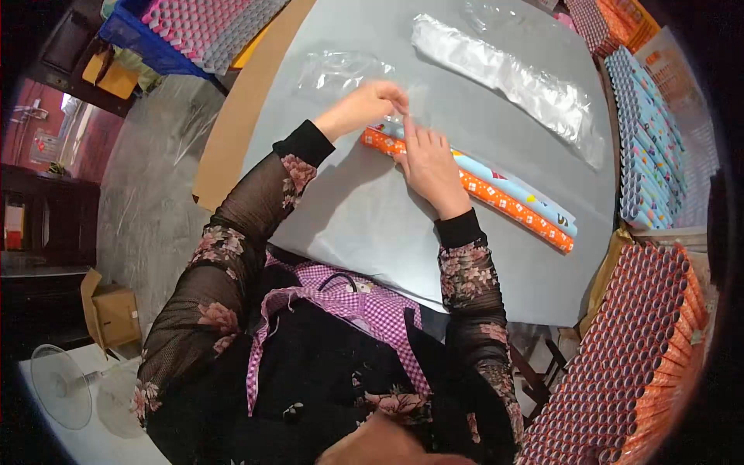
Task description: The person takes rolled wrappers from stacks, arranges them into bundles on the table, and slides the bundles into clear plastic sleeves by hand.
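An orange patterned roll (511, 207) and a light blue patterned roll (515, 186) lie side by side, slanting across the grey table (333, 209). My right hand (430, 167) rests over the rolls near their upper left end, fingers stretched toward my left hand. Just beyond that end is my left hand (368, 107), its fingers pinched together close to my right index fingertip. Clear film (333, 70) lies around and behind my left hand; what sits between its fingertips is too small to make out.
A stack of clear plastic sleeves (508, 77) lies at the table's back right. Rolls fill a blue crate (147, 39) at the upper left. More blue rolls (647, 147) and orange rolls (612, 356) are piled along the right. An open cardboard box (116, 314) stands at the lower left.
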`<state>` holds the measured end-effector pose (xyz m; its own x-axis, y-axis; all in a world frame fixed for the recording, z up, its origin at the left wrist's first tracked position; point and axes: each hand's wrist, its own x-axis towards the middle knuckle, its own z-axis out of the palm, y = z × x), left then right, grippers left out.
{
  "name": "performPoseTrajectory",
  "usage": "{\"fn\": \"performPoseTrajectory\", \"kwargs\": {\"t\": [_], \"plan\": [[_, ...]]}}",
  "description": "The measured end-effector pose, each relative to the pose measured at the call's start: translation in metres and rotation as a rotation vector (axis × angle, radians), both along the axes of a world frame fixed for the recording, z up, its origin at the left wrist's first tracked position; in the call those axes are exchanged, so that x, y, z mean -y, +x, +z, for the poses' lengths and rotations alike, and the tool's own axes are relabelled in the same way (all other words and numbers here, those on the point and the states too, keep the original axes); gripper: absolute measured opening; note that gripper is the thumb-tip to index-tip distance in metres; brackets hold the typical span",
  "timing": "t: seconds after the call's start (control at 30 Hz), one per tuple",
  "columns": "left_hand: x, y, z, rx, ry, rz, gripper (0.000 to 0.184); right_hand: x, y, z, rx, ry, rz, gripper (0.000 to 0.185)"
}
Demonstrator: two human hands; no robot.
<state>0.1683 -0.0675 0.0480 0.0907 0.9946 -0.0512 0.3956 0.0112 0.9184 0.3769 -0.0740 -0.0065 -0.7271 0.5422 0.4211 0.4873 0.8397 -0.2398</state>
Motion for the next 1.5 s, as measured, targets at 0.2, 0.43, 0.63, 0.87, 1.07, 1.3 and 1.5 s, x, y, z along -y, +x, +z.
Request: {"fn": "performPoseTrajectory", "kwargs": {"t": [0.2, 0.43, 0.63, 0.87, 1.07, 1.3, 1.5], "plan": [[0.020, 0.024, 0.011, -0.260, 0.127, -0.071, 0.042, -0.005, -0.001, -0.007, 0.056, 0.037, -0.029, 0.064], [0.037, 0.041, 0.010, -0.609, 0.395, -0.059, 0.056, -0.004, 0.002, -0.006, -0.064, -0.048, 0.016, 0.049], [0.030, 0.043, -0.003, -0.709, 0.630, -0.057, 0.012, -0.005, 0.000, -0.008, 0.006, -0.008, -0.009, 0.039], [0.022, 0.028, -0.003, -0.568, 0.568, 0.233, 0.010, -0.003, 0.001, -0.002, -0.009, 0.012, -0.008, 0.065], [0.016, 0.010, 0.000, -0.524, 0.347, 0.316, 0.015, -0.002, 0.001, -0.001, -0.024, 0.007, 0.003, 0.066], [-0.013, -0.051, 0.028, -0.882, 0.827, 0.367, 0.009, -0.002, 0.002, 0.001, -0.010, -0.004, 0.013, 0.067], [-0.010, -0.028, 0.011, -0.577, 0.315, 0.104, 0.021, -0.001, 0.000, 0.002, -0.011, -0.029, 0.003, 0.075]]}}
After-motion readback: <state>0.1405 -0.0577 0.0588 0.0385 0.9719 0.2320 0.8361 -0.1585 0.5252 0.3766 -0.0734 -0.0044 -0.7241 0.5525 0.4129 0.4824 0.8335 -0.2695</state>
